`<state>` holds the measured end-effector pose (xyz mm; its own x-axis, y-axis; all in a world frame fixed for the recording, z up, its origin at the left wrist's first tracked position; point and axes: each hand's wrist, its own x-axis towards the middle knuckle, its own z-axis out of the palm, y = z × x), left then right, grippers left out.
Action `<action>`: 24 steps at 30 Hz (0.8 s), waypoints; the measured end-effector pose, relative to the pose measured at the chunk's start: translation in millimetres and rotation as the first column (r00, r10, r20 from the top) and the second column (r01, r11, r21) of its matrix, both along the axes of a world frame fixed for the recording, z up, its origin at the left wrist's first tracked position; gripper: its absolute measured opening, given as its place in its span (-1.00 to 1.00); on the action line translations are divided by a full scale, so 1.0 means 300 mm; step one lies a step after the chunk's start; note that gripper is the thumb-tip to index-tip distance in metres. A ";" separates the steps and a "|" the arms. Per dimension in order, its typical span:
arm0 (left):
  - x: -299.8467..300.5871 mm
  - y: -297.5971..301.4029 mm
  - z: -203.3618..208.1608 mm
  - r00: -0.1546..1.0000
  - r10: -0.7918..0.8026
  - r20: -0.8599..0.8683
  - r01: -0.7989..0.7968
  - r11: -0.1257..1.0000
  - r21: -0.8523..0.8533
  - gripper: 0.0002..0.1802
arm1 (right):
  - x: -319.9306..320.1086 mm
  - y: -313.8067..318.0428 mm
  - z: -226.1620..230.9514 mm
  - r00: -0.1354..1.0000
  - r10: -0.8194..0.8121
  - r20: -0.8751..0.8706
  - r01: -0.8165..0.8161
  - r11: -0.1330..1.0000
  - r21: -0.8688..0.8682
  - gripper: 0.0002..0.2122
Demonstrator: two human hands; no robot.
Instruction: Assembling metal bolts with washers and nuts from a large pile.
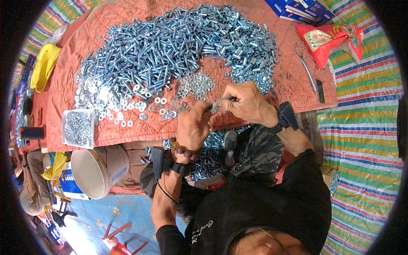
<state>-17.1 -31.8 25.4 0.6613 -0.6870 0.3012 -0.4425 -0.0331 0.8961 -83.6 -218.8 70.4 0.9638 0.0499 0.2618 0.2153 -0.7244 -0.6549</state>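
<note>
My left hand [193, 127] and my right hand [248, 102] meet just above the near edge of the red quilted cloth [293, 91]. Both are closed, fingertips pinching a small metal fastener [216, 106] between them; blur hides its exact kind. Beyond them spreads a big heap of bolts [148, 46], with metal sleeves [242, 42] mixed in towards the right. Small ring washers [195, 85] form a pile just past my left hand. Flat washers [123, 104] lie scattered to its left. Nuts [255, 80] sit behind my right hand.
A white tub [78, 147] of small metal parts stands at the cloth's left edge, above a white bucket [91, 174]. More bolts [208, 155] lie below the edge. Far right are blue boxes [301, 10], a red bag [327, 42] and a wire tool [307, 70]. Another person [36, 182] sits left.
</note>
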 end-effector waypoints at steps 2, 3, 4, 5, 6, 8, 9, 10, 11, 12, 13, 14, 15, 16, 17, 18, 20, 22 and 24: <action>-0.012 -0.007 -0.003 0.980 0.127 0.153 -0.123 0.992 -0.039 -0.83 | -0.020 -0.002 0.001 0.996 -0.043 -0.084 0.040 0.998 -0.048 -0.61; -0.018 -0.004 0.001 0.980 0.130 0.153 -0.126 0.991 -0.036 -0.83 | -0.027 0.003 0.001 0.983 -0.085 -0.164 0.070 0.993 -0.096 -0.52; -0.023 -0.002 0.009 0.983 0.160 0.091 -0.161 0.987 0.011 -0.83 | -0.031 0.007 -0.003 0.983 -0.082 -0.164 0.068 0.993 -0.094 -0.52; -0.025 -0.002 0.015 0.981 0.190 0.030 -0.192 0.980 0.059 -0.83 | -0.035 0.010 -0.009 0.964 -0.141 -0.225 0.166 0.982 0.094 -0.46; -0.024 0.001 0.009 0.981 0.191 0.029 -0.193 0.979 0.059 -0.83 | -0.041 0.016 -0.015 0.937 -0.185 -0.298 0.269 0.925 0.270 -0.38; -0.019 0.008 -0.002 0.978 0.210 0.017 -0.211 0.977 0.023 -0.83 | -0.047 0.046 -0.018 0.947 -0.132 -0.292 0.233 0.908 0.348 -0.36; -0.017 0.011 0.000 0.977 0.213 0.018 -0.213 0.977 0.023 -0.83 | -0.055 0.065 -0.017 0.956 -0.079 -0.281 0.197 0.884 0.423 -0.32; -0.015 0.015 0.006 0.977 0.212 0.007 -0.212 0.977 0.019 -0.83 | -0.079 0.087 0.003 0.937 -0.018 -0.350 0.194 0.858 0.476 -0.33; -0.016 0.016 0.008 0.978 0.209 -0.006 -0.209 0.978 0.014 -0.83 | -0.100 0.097 0.017 0.935 -0.012 -0.354 0.192 0.856 0.480 -0.34; -0.010 0.016 0.000 0.978 0.210 -0.006 -0.210 0.978 0.015 -0.83 | -0.119 0.075 0.022 0.915 0.078 -0.396 0.146 0.851 0.504 -0.34; 0.004 0.016 -0.014 0.974 0.225 0.022 -0.225 0.974 0.018 -0.84 | -0.134 0.059 0.026 0.885 0.167 -0.434 0.101 0.841 0.531 -0.33; 0.013 0.017 -0.018 0.970 0.237 0.052 -0.239 0.971 0.021 -0.84 | -0.133 0.065 0.040 0.886 0.167 -0.432 0.101 0.841 0.532 -0.33; 0.014 0.023 -0.017 0.970 0.237 0.054 -0.239 0.971 0.022 -0.84 | -0.130 0.077 0.061 0.906 0.118 -0.407 0.118 0.852 0.509 -0.32; 0.012 0.031 -0.013 0.971 0.231 0.064 -0.234 0.971 0.044 -0.81 | -0.124 0.088 0.072 0.922 0.069 -0.380 0.137 0.863 0.487 -0.30; 0.005 0.018 -0.018 0.975 0.212 0.067 -0.216 0.975 0.057 -0.77 | -0.114 0.084 0.047 0.922 0.053 -0.383 0.149 0.865 0.479 -0.30; 0.002 0.014 -0.016 0.976 0.208 0.070 -0.212 0.976 0.055 -0.77 | -0.084 0.085 0.006 0.950 -0.010 -0.313 0.175 0.846 0.503 -0.31; 0.004 0.015 -0.028 0.970 0.237 0.063 -0.240 0.969 0.059 -0.78 | -0.075 0.093 -0.009 0.932 0.046 -0.359 0.165 0.829 0.535 -0.33; 0.021 0.016 -0.019 0.963 0.260 0.069 -0.264 0.964 0.043 -0.78 | -0.106 0.113 0.017 0.928 0.170 -0.332 0.064 0.804 0.591 -0.43; 0.018 0.027 -0.007 0.968 0.250 0.025 -0.251 0.965 0.075 -0.78 | -0.146 0.117 0.068 0.910 0.249 -0.332 0.006 0.792 0.611 -0.44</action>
<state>-11.8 -23.6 23.2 0.8108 -0.5217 0.2653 -0.4251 -0.2133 0.8796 -127.3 -183.6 90.7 0.9858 0.1339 -0.1010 -0.0798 -0.1551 -0.9847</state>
